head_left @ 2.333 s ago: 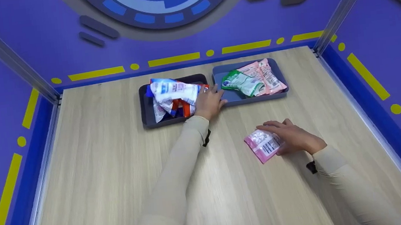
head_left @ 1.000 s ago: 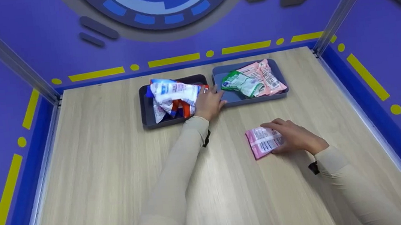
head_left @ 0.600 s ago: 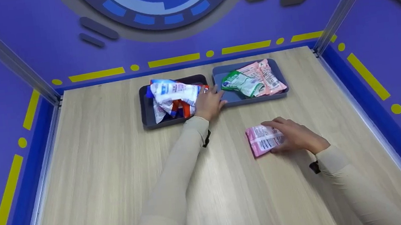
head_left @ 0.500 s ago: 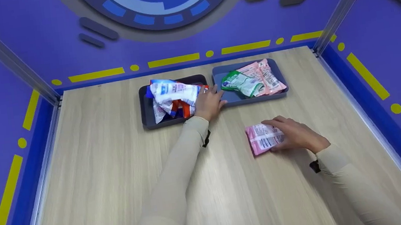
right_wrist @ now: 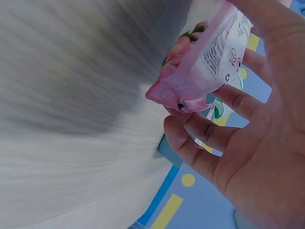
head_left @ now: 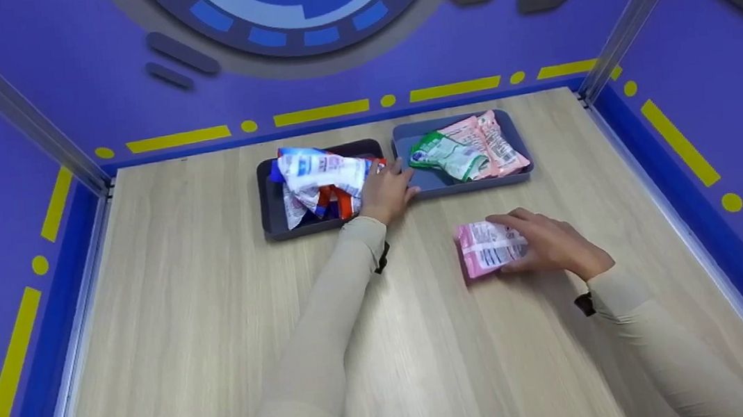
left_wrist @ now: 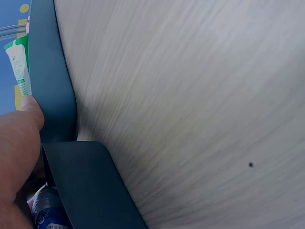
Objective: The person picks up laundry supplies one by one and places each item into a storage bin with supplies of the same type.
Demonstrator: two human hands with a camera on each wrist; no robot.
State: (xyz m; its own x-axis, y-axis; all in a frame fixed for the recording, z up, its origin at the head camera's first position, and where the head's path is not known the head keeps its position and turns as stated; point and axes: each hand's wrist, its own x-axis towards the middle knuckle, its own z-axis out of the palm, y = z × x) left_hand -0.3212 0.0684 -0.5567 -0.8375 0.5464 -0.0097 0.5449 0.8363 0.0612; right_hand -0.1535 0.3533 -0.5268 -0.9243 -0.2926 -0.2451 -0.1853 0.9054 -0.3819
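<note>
My right hand (head_left: 546, 241) holds a pink-and-white soft packet (head_left: 481, 248) between thumb and fingers, close over the table. In the head view its printed side with a white seam strip shows. The right wrist view shows a crimped pink end and a flower print on the packet (right_wrist: 209, 62). My left hand (head_left: 387, 193) rests where the dark grey tray (head_left: 304, 229) and the blue-grey tray (head_left: 481, 184) meet, its fingers lying at the dark tray's edge. In the left wrist view the thumb lies at the blue-grey tray's rim (left_wrist: 50, 71); the other fingers are mostly hidden.
White, blue and red packets (head_left: 325, 168) are heaped in the dark grey tray. In the blue-grey tray lie a green-and-white packet (head_left: 448, 156) and pale pink packets (head_left: 501, 145). Purple panels (head_left: 76, 74) enclose the wooden table (head_left: 203, 325) at back and sides.
My right hand has moved slightly away from me, towards the blue-grey tray, with the packet. The packet has turned from a slant to nearly square. My left hand has stayed in place.
</note>
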